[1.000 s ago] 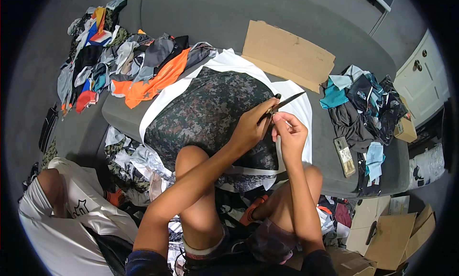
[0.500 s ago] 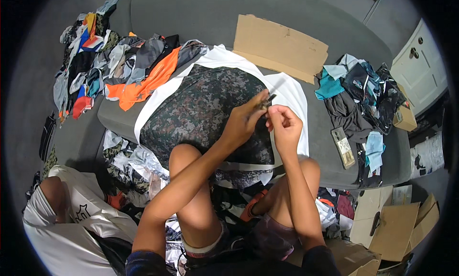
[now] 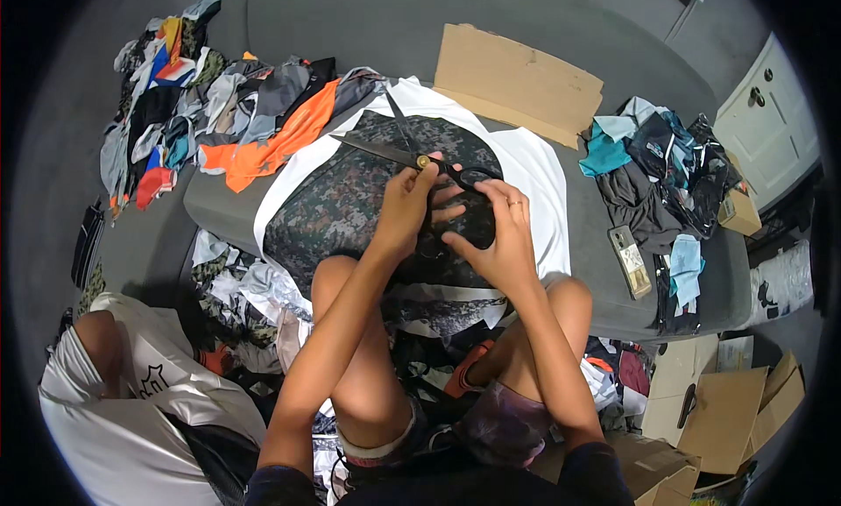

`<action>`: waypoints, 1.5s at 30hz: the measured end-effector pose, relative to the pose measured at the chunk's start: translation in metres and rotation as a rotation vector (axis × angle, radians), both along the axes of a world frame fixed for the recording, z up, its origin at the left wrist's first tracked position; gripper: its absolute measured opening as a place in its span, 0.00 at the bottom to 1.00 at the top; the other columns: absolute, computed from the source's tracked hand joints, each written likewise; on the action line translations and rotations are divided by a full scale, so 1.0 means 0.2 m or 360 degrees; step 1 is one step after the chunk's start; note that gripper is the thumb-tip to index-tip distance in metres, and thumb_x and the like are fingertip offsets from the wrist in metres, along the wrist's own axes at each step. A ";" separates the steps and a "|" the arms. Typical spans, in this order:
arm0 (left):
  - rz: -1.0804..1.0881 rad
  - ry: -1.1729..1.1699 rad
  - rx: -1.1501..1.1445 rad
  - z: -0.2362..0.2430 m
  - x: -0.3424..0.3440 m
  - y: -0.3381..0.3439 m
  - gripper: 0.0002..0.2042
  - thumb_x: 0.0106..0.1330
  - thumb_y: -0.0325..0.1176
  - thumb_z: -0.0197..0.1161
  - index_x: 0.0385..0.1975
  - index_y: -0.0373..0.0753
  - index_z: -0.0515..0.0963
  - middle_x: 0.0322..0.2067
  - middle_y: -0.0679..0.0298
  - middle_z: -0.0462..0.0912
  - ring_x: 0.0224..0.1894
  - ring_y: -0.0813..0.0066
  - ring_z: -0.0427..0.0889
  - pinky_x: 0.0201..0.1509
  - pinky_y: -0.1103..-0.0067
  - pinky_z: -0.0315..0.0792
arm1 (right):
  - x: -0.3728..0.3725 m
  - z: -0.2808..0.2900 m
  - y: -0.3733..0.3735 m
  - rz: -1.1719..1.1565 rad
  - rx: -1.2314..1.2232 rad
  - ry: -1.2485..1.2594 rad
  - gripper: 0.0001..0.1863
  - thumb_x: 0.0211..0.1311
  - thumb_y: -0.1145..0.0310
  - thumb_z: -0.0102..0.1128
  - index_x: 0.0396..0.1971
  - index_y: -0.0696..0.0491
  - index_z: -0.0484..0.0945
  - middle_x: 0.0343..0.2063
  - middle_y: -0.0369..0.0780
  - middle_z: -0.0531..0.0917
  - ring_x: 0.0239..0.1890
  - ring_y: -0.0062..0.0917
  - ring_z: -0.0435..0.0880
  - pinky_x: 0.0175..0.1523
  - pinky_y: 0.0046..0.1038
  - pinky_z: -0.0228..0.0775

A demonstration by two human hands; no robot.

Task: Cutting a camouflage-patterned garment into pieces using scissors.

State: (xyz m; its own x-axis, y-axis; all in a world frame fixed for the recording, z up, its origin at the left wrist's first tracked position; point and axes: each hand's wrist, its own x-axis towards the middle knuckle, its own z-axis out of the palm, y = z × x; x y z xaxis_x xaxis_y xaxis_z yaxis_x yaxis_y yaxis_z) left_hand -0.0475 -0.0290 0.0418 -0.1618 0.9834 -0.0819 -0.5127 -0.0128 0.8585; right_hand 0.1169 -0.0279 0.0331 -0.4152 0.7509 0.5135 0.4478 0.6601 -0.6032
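A pair of large dark scissors (image 3: 385, 149) is held over the fabric in front of me, blades spread apart and pointing to the far left. My left hand (image 3: 407, 204) grips them near the brass-coloured pivot. My right hand (image 3: 506, 234) is at the handles, its fingertips on the far loop and its thumb spread toward the near one, which is partly hidden against the dark cloth. Under both hands lies a dark digital-camouflage fabric piece (image 3: 324, 204) with a white fabric border (image 3: 545, 195), draped over the sofa's edge.
Garments and scraps (image 3: 272, 147) are heaped on the grey sofa at left, more clothes (image 3: 635, 199) at right beside a phone (image 3: 629, 261). A flat cardboard piece (image 3: 517, 77) leans behind. Cardboard boxes (image 3: 723, 418) stand lower right. Another person's leg in white shorts (image 3: 131, 410) is at lower left.
The scissors have turned from a foreshortened view near my fingertips to lying spread across the fabric. My left hand has moved left and nearer, my right hand slightly left and nearer.
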 end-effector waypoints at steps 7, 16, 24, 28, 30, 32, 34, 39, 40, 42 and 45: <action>-0.0139 0.0120 0.0018 -0.02 -0.01 -0.09 0.16 0.70 0.37 0.51 0.52 0.34 0.69 0.42 0.53 0.77 0.38 0.73 0.79 0.35 0.77 0.83 | -0.06 0.06 -0.01 -0.0054 0.0118 0.0331 0.20 0.48 0.73 0.67 0.44 0.59 0.76 0.43 0.43 0.77 0.44 0.33 0.75 0.50 0.28 0.67; -0.0387 0.0355 0.0046 -0.05 0.05 -0.11 0.15 0.71 0.37 0.50 0.47 0.31 0.71 0.36 0.57 0.76 0.31 0.78 0.74 0.35 0.76 0.83 | -0.10 0.07 0.07 0.0140 -0.0037 0.0453 0.09 0.51 0.79 0.62 0.35 0.59 0.81 0.38 0.42 0.79 0.35 0.26 0.75 0.41 0.21 0.67; -0.0510 0.0226 0.0093 -0.04 0.06 -0.09 0.17 0.72 0.39 0.46 0.48 0.30 0.71 0.42 0.54 0.76 0.42 0.67 0.80 0.35 0.75 0.83 | -0.04 0.04 0.08 0.0184 -0.0118 0.0548 0.08 0.52 0.80 0.61 0.34 0.60 0.82 0.37 0.41 0.79 0.36 0.25 0.75 0.41 0.20 0.67; -0.0543 0.0207 0.0121 -0.04 0.07 -0.07 0.19 0.72 0.42 0.43 0.46 0.31 0.73 0.41 0.54 0.76 0.39 0.70 0.78 0.34 0.76 0.83 | -0.04 0.05 0.07 0.0116 -0.0147 0.0561 0.08 0.52 0.80 0.61 0.33 0.60 0.82 0.37 0.41 0.79 0.35 0.24 0.75 0.40 0.19 0.66; -0.0556 0.0160 0.0100 -0.04 0.07 -0.07 0.19 0.73 0.43 0.43 0.45 0.31 0.73 0.41 0.54 0.76 0.39 0.71 0.78 0.34 0.77 0.83 | -0.04 0.05 0.06 0.0114 -0.0134 0.0570 0.08 0.52 0.80 0.61 0.33 0.59 0.82 0.37 0.41 0.79 0.35 0.24 0.74 0.39 0.19 0.66; -0.0575 0.0064 0.0062 -0.05 0.07 -0.07 0.20 0.73 0.43 0.42 0.44 0.31 0.73 0.41 0.55 0.76 0.38 0.72 0.77 0.33 0.78 0.83 | -0.04 0.04 0.06 0.0118 -0.0106 0.0586 0.08 0.52 0.80 0.62 0.33 0.59 0.82 0.36 0.41 0.79 0.34 0.23 0.74 0.39 0.19 0.65; -0.0586 0.0014 0.0041 -0.06 0.08 -0.06 0.20 0.73 0.43 0.41 0.44 0.31 0.73 0.41 0.55 0.76 0.37 0.73 0.77 0.32 0.78 0.83 | -0.04 0.04 0.07 0.0117 -0.0093 0.0594 0.07 0.52 0.80 0.62 0.33 0.59 0.83 0.36 0.41 0.79 0.34 0.23 0.74 0.38 0.19 0.65; -0.0585 -0.0025 0.0071 -0.10 0.07 -0.06 0.21 0.73 0.43 0.40 0.44 0.31 0.73 0.41 0.56 0.76 0.37 0.74 0.76 0.31 0.79 0.82 | -0.03 0.02 0.08 0.0150 -0.0110 0.0601 0.08 0.51 0.80 0.63 0.33 0.59 0.83 0.36 0.41 0.79 0.33 0.22 0.74 0.38 0.18 0.65; -0.0583 0.0035 0.0092 -0.10 0.07 -0.06 0.21 0.73 0.44 0.40 0.45 0.30 0.73 0.42 0.55 0.76 0.38 0.74 0.76 0.32 0.78 0.82 | -0.03 0.02 0.08 0.0148 -0.0127 0.0622 0.07 0.51 0.80 0.63 0.33 0.59 0.83 0.36 0.41 0.79 0.32 0.22 0.74 0.37 0.18 0.65; -0.0577 0.0154 0.0132 -0.10 0.07 -0.06 0.23 0.73 0.47 0.41 0.49 0.29 0.71 0.45 0.54 0.76 0.39 0.72 0.77 0.34 0.75 0.83 | -0.03 0.01 0.08 0.0145 -0.0162 0.0665 0.07 0.52 0.80 0.63 0.32 0.59 0.83 0.35 0.40 0.80 0.31 0.21 0.73 0.36 0.18 0.65; -0.0578 0.0220 0.0154 -0.08 0.08 -0.08 0.24 0.73 0.47 0.41 0.50 0.29 0.70 0.46 0.54 0.76 0.40 0.71 0.78 0.35 0.74 0.83 | -0.03 0.00 0.08 0.0128 -0.0169 0.0693 0.07 0.52 0.80 0.63 0.32 0.59 0.83 0.35 0.40 0.80 0.30 0.21 0.73 0.35 0.18 0.65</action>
State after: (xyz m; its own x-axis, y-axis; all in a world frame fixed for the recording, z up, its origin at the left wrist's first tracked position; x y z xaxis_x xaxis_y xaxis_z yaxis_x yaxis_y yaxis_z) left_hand -0.0314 -0.0443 0.0252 0.1946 0.9808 0.0123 -0.3788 0.0636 0.9233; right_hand 0.1104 -0.0119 0.0332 -0.2368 0.7832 0.5749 0.0875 0.6066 -0.7902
